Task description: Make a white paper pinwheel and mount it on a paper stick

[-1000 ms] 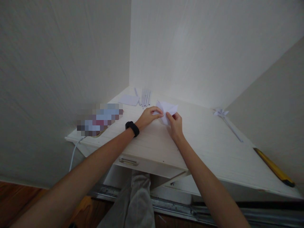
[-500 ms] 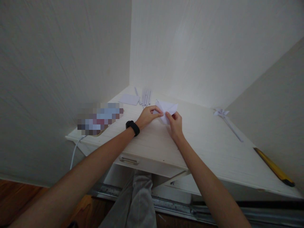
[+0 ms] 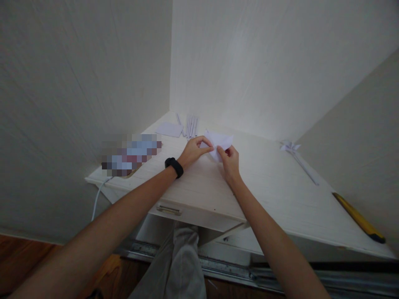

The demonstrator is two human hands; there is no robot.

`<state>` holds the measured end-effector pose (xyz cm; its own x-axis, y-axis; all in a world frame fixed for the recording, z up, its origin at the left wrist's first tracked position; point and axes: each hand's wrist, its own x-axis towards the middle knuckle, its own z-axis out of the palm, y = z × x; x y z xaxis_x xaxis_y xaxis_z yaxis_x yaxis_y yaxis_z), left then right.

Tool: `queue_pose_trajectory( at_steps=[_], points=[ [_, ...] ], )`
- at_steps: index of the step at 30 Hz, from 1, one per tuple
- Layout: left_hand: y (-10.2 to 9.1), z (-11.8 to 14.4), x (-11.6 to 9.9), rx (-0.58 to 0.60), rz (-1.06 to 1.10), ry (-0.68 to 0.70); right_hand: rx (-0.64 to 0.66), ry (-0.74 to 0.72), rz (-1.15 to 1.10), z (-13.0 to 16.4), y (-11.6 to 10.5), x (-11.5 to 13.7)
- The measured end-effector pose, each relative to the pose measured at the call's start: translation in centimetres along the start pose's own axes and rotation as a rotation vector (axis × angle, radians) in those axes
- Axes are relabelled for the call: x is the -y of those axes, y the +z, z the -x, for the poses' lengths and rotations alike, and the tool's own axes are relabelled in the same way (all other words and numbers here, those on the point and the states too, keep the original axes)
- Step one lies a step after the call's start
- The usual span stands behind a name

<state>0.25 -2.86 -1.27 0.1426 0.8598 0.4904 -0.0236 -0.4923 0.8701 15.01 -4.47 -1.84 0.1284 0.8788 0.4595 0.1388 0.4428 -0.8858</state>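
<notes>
the lower part of the folded white paper (image 3: pixel 220 143) is hidden behind the fingers of both hands, so its full shape and its creases are hard to make out; whether its bottom edge touches the white surface (image 3: pixel 274 187) cannot be told. the left hand (image 3: pixel 193 152) is closed in a pinch on the paper's left edge, thumb and forefinger meeting there. the right hand (image 3: pixel 230 162) is curled shut on the paper's lower right side, its fingertips tucked under the sheet and out of sight. the paper sits between the two hands, near the middle of the surface.

a black wristband (image 3: pixel 174 167) circles the left wrist. at 9 o'clock from the paper lies a pixelated object (image 3: pixel 131 154) that cannot be identified, with a white cable (image 3: pixel 99 198) hanging off the edge below it. at 11 o'clock a flat paper sheet (image 3: pixel 169 129) and a row of thin paper sticks (image 3: pixel 190 125) lie by the wall. at 3 o'clock, well apart, a small paper pinwheel on a stick (image 3: pixel 293 150) rests on the surface, and at 4 o'clock a yellow-handled tool (image 3: pixel 358 218) lies near the right edge. a drawer handle (image 3: pixel 168 210) shows under the front edge.
</notes>
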Motion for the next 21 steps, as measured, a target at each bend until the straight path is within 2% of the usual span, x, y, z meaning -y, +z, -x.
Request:
queue_pose_trajectory(
  at_steps=[8, 14, 21],
  points=[
    [0.3, 0.1, -0.1, 0.026, 0.168, -0.048, -0.007, 0.006, -0.032, 0.1, 0.1, 0.3],
    [0.2, 0.1, -0.8, 0.026, 0.021, 0.032, -0.009, 0.049, -0.122, 0.0, 0.1, 0.0],
    [-0.1, 0.4, -1.0, 0.123, 0.109, 0.014, -0.143, 0.155, -0.235, -0.6, -0.2, -1.0]
  ],
)
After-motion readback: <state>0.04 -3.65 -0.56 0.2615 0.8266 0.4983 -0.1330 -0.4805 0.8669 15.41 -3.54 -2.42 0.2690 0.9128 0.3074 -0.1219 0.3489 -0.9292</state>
